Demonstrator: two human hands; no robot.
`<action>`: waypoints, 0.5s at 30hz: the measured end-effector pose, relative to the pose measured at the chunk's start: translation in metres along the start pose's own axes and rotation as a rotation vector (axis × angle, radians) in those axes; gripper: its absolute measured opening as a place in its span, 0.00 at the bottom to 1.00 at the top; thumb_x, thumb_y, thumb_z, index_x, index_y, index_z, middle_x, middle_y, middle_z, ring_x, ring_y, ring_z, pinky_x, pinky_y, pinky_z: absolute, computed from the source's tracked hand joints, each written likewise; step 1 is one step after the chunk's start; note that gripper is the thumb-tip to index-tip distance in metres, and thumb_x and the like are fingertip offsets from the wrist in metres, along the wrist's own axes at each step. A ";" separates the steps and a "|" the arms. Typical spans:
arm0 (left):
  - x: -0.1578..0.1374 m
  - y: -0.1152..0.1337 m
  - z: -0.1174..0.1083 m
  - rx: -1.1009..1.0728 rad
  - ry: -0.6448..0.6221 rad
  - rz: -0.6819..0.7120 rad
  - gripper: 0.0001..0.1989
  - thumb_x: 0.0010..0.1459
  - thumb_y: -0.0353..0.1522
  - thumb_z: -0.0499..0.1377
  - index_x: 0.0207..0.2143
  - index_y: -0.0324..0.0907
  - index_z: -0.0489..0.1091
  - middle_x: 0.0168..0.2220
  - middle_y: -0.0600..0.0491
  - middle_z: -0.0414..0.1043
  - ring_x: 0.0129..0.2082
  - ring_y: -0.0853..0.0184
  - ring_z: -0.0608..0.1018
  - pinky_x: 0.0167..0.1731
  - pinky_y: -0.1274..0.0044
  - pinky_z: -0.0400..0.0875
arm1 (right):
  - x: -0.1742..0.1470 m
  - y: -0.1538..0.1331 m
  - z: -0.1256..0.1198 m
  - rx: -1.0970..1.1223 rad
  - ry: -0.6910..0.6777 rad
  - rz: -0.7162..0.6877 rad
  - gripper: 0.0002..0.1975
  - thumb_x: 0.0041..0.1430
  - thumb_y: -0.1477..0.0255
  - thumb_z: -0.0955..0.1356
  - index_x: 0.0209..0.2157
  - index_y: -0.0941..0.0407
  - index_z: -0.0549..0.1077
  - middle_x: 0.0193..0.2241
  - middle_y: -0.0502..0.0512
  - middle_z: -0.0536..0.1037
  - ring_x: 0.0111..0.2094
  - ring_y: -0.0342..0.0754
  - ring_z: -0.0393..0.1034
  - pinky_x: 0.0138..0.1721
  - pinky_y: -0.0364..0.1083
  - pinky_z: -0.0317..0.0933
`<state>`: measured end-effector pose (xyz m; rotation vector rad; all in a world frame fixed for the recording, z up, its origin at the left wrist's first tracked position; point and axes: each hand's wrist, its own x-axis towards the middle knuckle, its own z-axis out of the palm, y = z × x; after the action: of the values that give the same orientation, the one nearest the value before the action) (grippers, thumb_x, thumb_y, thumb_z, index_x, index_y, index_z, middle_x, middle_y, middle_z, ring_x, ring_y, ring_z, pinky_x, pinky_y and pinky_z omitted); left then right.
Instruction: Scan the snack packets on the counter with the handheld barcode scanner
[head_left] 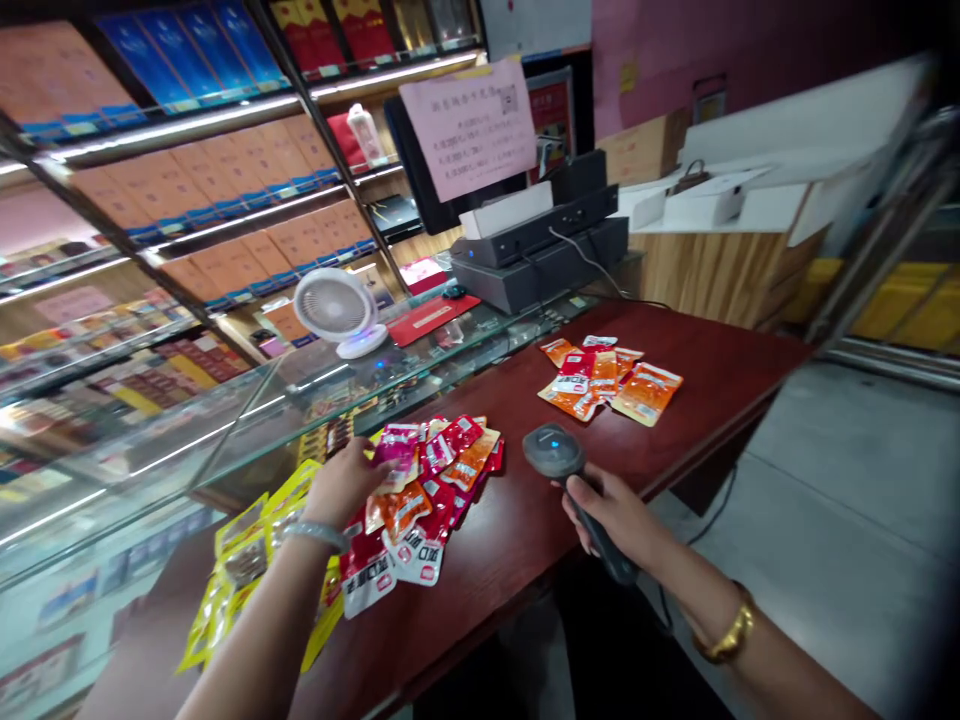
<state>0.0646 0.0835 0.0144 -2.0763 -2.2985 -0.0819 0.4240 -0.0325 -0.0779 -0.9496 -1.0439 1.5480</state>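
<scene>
My right hand (600, 510) is wrapped around the handle of a dark grey barcode scanner (553, 450), held over the front edge of the red-brown table. At the near side of a heap of small snack packets (439, 470), my left hand (349, 485) has its fingers closed on a purple snack packet (396, 450); part of the grip is hidden. The heap mixes red, orange, purple and white packets. Beneath and beside my left forearm lie larger yellow bags (251, 550). Farther right on the table is a smaller group of orange and red packets (589, 375).
A glass display counter (300, 400) runs along the table's far side, bearing a white fan (337, 305) and a red mat (433, 320). Beyond stand a dark cash drawer (517, 270) and a monitor with a pink paper sign (472, 130). Stocked shelves rise at left.
</scene>
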 end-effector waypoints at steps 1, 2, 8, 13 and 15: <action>-0.001 0.002 -0.001 0.052 0.041 0.023 0.27 0.51 0.50 0.56 0.47 0.42 0.68 0.43 0.43 0.74 0.41 0.54 0.76 0.39 0.70 0.68 | 0.000 -0.001 0.000 0.002 -0.004 -0.006 0.22 0.56 0.49 0.66 0.34 0.55 0.64 0.19 0.42 0.67 0.12 0.37 0.62 0.13 0.38 0.56; -0.001 0.007 -0.003 0.095 0.096 0.051 0.28 0.51 0.51 0.56 0.49 0.42 0.67 0.45 0.42 0.73 0.44 0.52 0.75 0.42 0.69 0.67 | 0.000 -0.002 -0.001 0.001 -0.005 -0.007 0.23 0.56 0.49 0.66 0.34 0.55 0.63 0.19 0.42 0.66 0.12 0.37 0.61 0.13 0.38 0.55; 0.017 0.095 -0.006 0.072 0.231 0.308 0.28 0.56 0.50 0.52 0.51 0.43 0.68 0.49 0.44 0.72 0.50 0.54 0.72 0.50 0.69 0.64 | -0.003 -0.005 -0.010 -0.003 0.014 -0.043 0.22 0.57 0.50 0.66 0.36 0.56 0.65 0.20 0.42 0.66 0.12 0.37 0.61 0.12 0.37 0.54; 0.051 0.209 0.034 -0.127 -0.001 0.530 0.26 0.56 0.52 0.53 0.46 0.43 0.73 0.46 0.46 0.75 0.46 0.60 0.75 0.45 0.75 0.66 | -0.011 -0.009 -0.022 -0.020 0.053 -0.019 0.23 0.56 0.49 0.65 0.37 0.56 0.65 0.18 0.41 0.66 0.12 0.37 0.61 0.13 0.37 0.55; 0.064 0.252 0.049 -0.168 -0.079 0.531 0.27 0.57 0.53 0.50 0.43 0.43 0.74 0.44 0.45 0.76 0.46 0.60 0.76 0.43 0.75 0.67 | -0.014 -0.011 -0.026 -0.016 0.078 -0.019 0.24 0.56 0.48 0.66 0.37 0.56 0.64 0.18 0.41 0.65 0.12 0.36 0.60 0.13 0.37 0.55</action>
<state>0.3094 0.1761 -0.0274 -2.7411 -1.7470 -0.1805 0.4543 -0.0404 -0.0746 -1.0000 -1.0087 1.4773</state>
